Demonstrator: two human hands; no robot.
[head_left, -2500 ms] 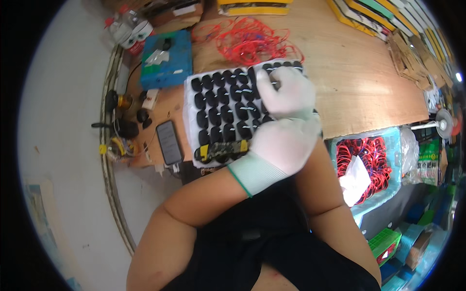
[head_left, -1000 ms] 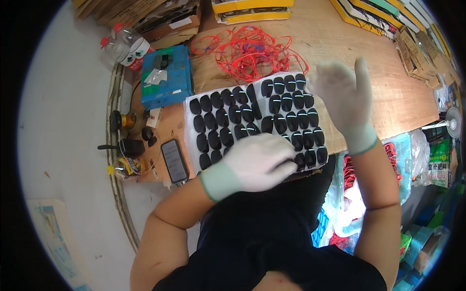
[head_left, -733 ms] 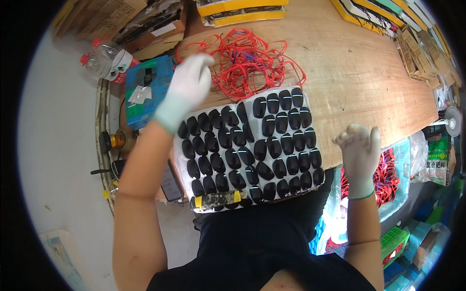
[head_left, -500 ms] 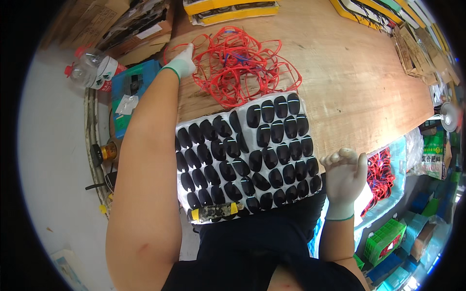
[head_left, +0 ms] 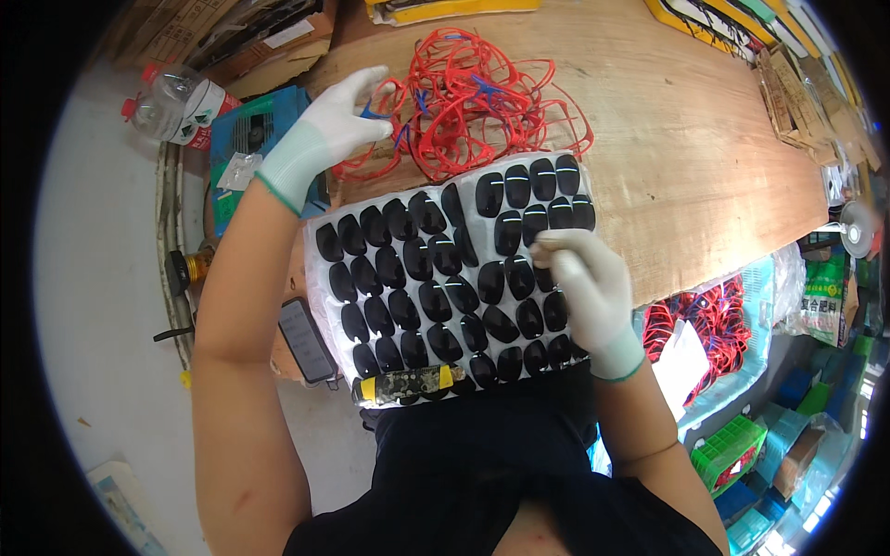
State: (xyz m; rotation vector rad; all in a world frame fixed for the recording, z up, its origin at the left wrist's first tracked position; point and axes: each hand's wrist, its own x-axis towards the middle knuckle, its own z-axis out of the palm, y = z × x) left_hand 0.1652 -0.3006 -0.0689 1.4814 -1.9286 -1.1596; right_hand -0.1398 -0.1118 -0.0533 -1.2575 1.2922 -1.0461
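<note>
My left hand (head_left: 343, 120), in a white glove, is at the left side of a tangled pile of red glasses frames (head_left: 464, 111). Its thumb and fingers close around the edge of one red frame (head_left: 387, 100) with blue on it. Below the pile lies a white padded tray (head_left: 320, 273) bearing rows of dark curved lenses (head_left: 401, 310). My gloved right hand (head_left: 593, 296) hovers over the tray's right side, fingertips pinched together above the lenses. Whatever sits in that pinch cannot be made out. A dark speckled bar with yellow ends (head_left: 408, 382) rests along the tray's near edge.
A phone-like dark slab (head_left: 308, 341) lies left of the tray. To the right, a light blue crate (head_left: 762, 315) holds many red frames. Plastic bottles (head_left: 171, 111) and a teal case (head_left: 243, 153) stand left; yellow boxes (head_left: 454, 11) line the back.
My left hand has turned and come back nearer, taking hold of a red frame. My right hand, open beside the tray before, has moved left over the lenses and pinched. The tray has shifted slightly left.
</note>
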